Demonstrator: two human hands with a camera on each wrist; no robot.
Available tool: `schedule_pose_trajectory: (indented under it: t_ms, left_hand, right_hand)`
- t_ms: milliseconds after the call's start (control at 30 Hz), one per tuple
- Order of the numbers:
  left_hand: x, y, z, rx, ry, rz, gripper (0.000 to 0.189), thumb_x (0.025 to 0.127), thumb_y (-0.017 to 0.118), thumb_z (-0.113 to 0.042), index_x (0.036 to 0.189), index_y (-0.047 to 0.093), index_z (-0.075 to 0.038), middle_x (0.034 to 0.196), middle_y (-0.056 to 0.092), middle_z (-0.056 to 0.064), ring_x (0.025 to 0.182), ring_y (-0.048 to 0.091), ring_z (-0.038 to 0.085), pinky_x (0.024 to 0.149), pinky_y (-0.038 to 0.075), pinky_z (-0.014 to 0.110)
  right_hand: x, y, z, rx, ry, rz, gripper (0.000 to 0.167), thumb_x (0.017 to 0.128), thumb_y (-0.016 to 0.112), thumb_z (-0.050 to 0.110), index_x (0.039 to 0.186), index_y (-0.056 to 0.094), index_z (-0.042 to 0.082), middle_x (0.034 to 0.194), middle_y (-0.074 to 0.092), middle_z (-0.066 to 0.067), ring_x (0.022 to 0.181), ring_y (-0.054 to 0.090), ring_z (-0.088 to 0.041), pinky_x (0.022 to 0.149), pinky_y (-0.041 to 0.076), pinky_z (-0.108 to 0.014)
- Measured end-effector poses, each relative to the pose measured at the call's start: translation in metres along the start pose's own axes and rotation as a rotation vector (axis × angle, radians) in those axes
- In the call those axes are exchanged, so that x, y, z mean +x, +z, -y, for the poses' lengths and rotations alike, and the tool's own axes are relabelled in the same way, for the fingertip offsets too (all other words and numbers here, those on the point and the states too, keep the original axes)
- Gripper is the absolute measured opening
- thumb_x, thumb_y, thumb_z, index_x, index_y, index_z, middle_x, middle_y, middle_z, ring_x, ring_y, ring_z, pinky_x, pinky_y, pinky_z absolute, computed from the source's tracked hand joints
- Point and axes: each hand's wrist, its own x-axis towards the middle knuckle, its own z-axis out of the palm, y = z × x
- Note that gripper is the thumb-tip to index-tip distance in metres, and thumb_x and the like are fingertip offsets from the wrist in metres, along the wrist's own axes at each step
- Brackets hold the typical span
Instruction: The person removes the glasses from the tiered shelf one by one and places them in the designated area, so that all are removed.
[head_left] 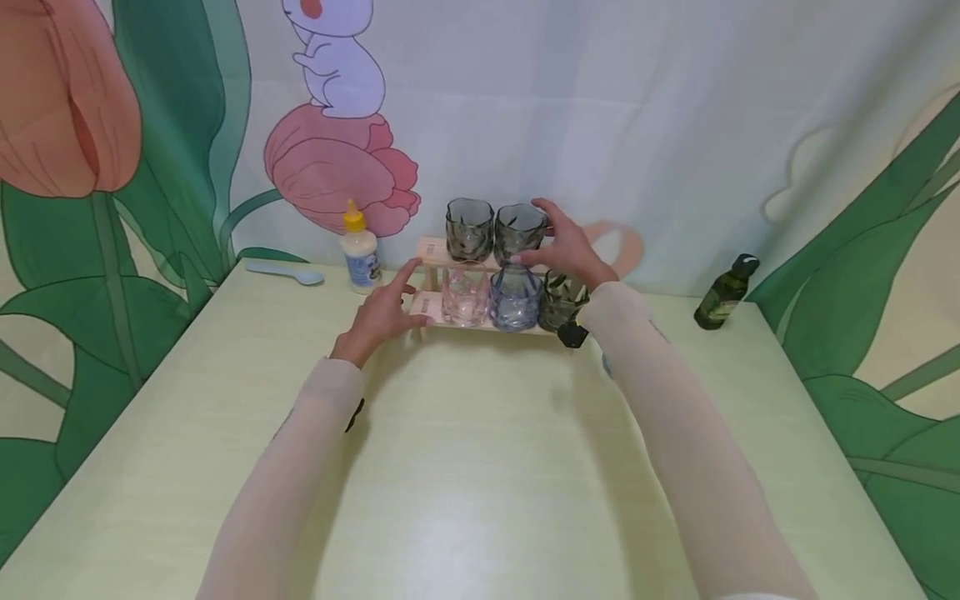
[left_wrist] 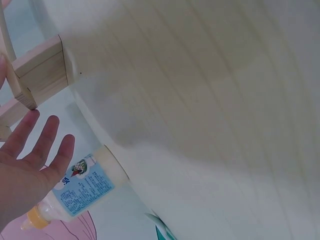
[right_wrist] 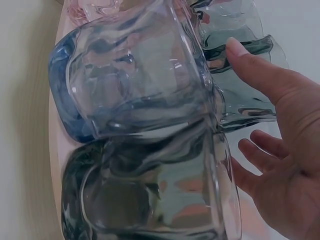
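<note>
A two-tier wooden rack (head_left: 432, 248) stands at the back of the table with drinking glasses on both tiers. My right hand (head_left: 567, 247) holds the right-hand grey glass (head_left: 517, 231) on the upper tier, thumb on its front and index finger by the rim. Another grey glass (head_left: 469, 229) stands left of it. Below are a pink glass (head_left: 465, 302), a blue glass (right_wrist: 135, 75) and a dark grey glass (right_wrist: 150, 195), partly behind my right wrist in the head view. My left hand (head_left: 380, 310) touches the rack's left end, fingers extended, a fingertip at the wood in the left wrist view.
Left of the rack stands a bottle with a yellow nozzle cap (head_left: 362, 254), close to my left hand. A pale spoon (head_left: 285, 272) lies farther left. At the back right stands a dark green bottle (head_left: 723, 296). A printed curtain (head_left: 600, 125) hangs behind the table.
</note>
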Motion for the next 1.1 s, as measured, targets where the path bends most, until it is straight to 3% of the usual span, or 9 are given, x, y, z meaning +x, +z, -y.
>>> schedule_pose_trajectory:
  t_ms: [300,1100]
  left_hand:
    - [0.000,0.000,0.001,0.000,-0.016,0.005,0.100,0.086,0.080,-0.027,0.159,0.012,-0.036,0.141,0.058,0.017,0.119,0.059,0.040,0.094,0.049,0.059]
    - [-0.003,0.000,-0.002,-0.008,-0.028,-0.006,0.100,0.085,0.081,-0.026,0.158,0.014,-0.036,0.141,0.058,0.016,0.117,0.059,0.040,0.094,0.050,0.058]
  right_hand:
    - [0.004,0.008,0.006,-0.021,0.019,-0.003,0.101,0.083,0.082,0.035,0.160,0.016,0.032,0.161,0.030,-0.013,0.146,0.034,-0.037,0.110,0.039,-0.057]
    - [0.011,0.016,0.011,0.015,0.033,0.011,0.104,0.083,0.082,0.032,0.160,0.013,0.035,0.159,0.034,-0.015,0.142,0.040,-0.038,0.108,0.041,-0.056]
